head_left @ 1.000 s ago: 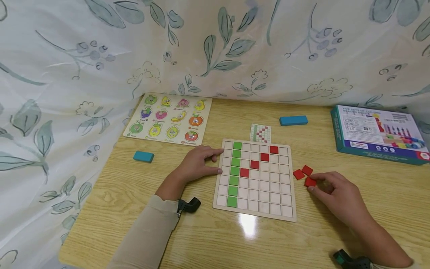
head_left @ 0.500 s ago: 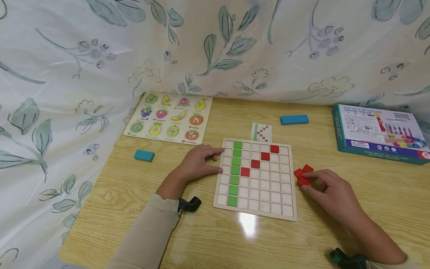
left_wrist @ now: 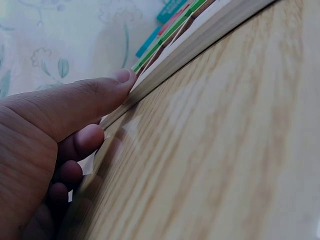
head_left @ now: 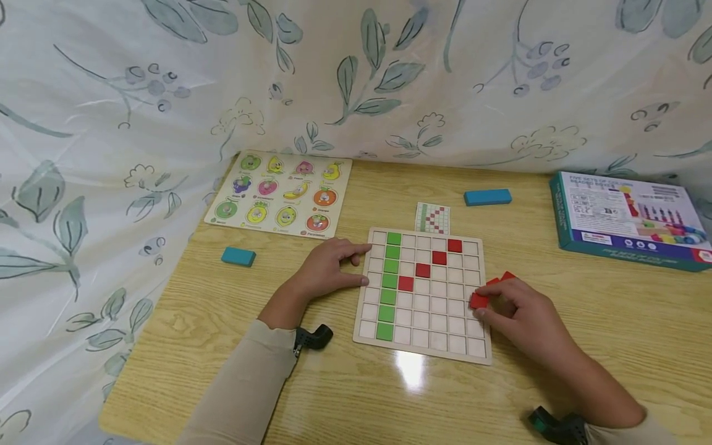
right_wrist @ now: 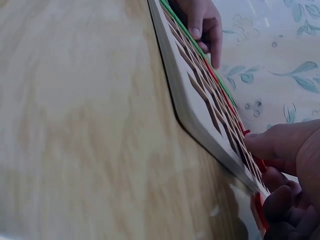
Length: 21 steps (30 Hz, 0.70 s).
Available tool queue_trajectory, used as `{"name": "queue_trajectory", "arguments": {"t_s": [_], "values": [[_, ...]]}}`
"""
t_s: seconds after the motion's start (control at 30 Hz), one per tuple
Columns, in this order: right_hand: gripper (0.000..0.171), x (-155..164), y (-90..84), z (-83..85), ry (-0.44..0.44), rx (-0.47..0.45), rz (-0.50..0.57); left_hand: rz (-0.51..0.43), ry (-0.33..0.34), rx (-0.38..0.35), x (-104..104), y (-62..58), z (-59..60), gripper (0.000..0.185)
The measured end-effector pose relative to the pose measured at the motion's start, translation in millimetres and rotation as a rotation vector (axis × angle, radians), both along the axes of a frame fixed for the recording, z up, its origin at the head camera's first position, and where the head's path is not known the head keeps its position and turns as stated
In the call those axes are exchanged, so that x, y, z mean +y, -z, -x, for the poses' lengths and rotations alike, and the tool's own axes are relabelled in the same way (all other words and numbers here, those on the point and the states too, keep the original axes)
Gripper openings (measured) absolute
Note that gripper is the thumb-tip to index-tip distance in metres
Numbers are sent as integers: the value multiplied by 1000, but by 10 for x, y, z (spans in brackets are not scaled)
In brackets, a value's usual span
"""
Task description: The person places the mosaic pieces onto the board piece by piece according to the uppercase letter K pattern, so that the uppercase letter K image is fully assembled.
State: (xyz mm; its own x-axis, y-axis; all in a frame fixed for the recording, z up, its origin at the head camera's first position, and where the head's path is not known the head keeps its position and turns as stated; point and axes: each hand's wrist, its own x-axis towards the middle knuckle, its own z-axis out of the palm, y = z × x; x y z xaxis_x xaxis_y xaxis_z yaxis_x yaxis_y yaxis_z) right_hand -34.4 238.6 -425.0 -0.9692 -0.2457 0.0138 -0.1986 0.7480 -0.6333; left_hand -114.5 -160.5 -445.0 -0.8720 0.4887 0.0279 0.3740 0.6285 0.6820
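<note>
Your right hand [head_left: 523, 315] pinches a small red square tile [head_left: 479, 301] between thumb and fingertips, right at the right edge of the pale wooden grid board [head_left: 424, 349] with its rows of square cells. Your left hand [head_left: 325, 269] rests flat on the wooden table [head_left: 345, 395] with relaxed fingers, the thumb and fingertips pressing the board's left edge; keep that pressure steady so the board does not slide when the tile goes in. Four red tiles [head_left: 422, 270] already run in a diagonal from the far right down toward the column of green tiles [head_left: 389, 282] on the left, so the sensible cell is judged to be wherever the small printed pattern card [head_left: 432, 218], just beyond the board's far edge, shows the next red one. Check the card before you commit. Carry the tile level and low over the board, square its edges to the cell, and lower it flat rather than corner-first, which could wedge it or nudge neighbours. Let go only when it sits flush. Two spare red tiles [head_left: 503, 277] lie on the table just beyond your right hand; avoid sweeping them with your wrist.
</note>
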Motion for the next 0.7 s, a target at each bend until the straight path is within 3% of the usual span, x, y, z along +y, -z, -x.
{"name": "queue_trajectory", "arguments": {"t_s": [0.7], "values": [[30, -465, -16, 53, -132, 12, 25, -1, -6, -5, 6, -15, -6, 66]]}}
